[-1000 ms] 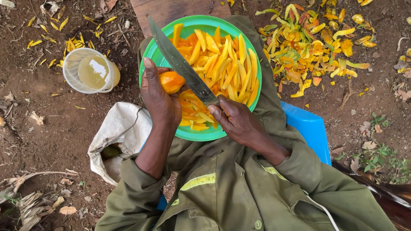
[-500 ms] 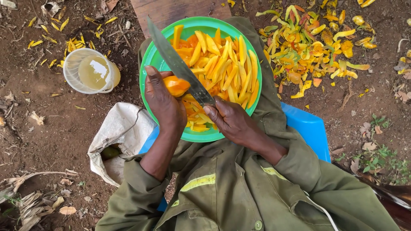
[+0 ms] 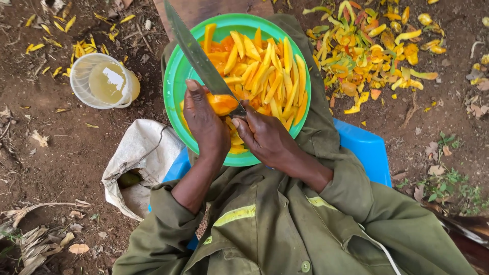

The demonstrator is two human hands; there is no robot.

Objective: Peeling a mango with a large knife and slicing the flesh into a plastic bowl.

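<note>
Orange peeled mango piece sits in my left hand, fingers curled closed around it, above the round green plastic bowl of yellow mango slices. My right hand grips the long steel knife, fist closed on its handle, blade resting against the fruit.

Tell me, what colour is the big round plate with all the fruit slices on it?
Bright green, seen best in the head view: the round plastic plate.
</note>
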